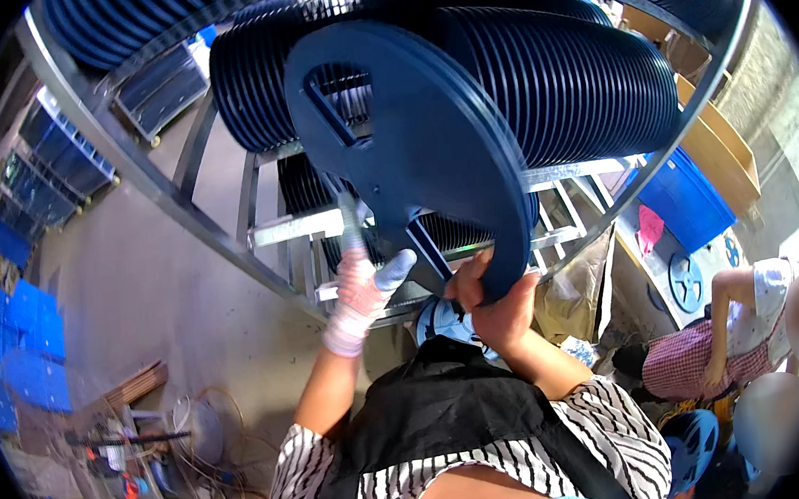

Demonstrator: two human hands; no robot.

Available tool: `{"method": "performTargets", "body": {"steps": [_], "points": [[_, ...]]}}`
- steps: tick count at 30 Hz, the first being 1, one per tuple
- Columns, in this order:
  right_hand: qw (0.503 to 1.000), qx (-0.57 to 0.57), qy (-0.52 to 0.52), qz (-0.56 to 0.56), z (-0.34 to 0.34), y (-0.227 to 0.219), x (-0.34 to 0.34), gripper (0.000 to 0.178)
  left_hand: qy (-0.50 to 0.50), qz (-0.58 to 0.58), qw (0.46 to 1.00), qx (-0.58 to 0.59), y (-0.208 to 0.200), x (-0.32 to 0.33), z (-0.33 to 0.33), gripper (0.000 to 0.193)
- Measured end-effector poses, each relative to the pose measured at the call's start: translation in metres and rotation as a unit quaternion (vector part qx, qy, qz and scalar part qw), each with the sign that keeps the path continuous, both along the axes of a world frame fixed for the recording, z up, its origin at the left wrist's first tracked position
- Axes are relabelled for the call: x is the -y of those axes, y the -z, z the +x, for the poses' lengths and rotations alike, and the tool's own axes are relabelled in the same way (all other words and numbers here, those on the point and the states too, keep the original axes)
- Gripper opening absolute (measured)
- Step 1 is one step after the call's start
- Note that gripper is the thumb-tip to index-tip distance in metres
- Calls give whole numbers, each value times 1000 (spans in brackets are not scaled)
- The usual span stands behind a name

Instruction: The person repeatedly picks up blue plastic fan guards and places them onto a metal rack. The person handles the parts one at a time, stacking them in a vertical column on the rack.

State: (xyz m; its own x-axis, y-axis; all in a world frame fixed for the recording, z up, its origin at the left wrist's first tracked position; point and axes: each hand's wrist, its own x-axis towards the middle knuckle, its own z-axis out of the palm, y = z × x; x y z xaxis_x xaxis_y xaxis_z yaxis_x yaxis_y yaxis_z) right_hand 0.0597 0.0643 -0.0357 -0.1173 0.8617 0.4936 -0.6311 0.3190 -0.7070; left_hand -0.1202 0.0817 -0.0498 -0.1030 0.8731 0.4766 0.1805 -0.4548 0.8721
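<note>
Right hand [496, 306] grips the lower rim of a dark blue reel [410, 145], fingers curled over the edge, reel raised just above the hand and tilted. Left hand [365, 285], wrapped in white tape, is half open with fingers stretched up, touching the reel's face near its hub; no clear grasp. Right behind the reel, above both hands, a row of stacked reels [555, 78] sits on a metal rack [304, 224]. Another person [734, 326] sits to the right of the right hand.
</note>
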Motion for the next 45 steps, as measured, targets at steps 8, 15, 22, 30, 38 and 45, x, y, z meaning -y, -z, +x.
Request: {"method": "performTargets", "body": {"steps": [8, 15, 22, 30, 38, 45], "points": [[963, 208, 140, 98, -7, 12, -32, 55, 132, -41, 972, 191, 18, -87, 46, 86], [938, 241, 178, 177, 2, -5, -59, 65, 236, -131, 877, 398, 45, -150, 55, 29], [883, 336, 254, 208, 26, 8, -55, 61, 81, 3, 982, 172, -19, -175, 69, 16], [861, 435, 264, -8, 73, 74, -15, 42, 152, -30, 985, 77, 41, -274, 40, 64], [744, 380, 456, -307, 178, 170, 88, 26, 232, -96, 952, 173, 85, -302, 38, 68], [733, 239, 520, -367, 205, 215, 134, 24, 205, -92, 954, 199, 71, -292, 52, 67]]}}
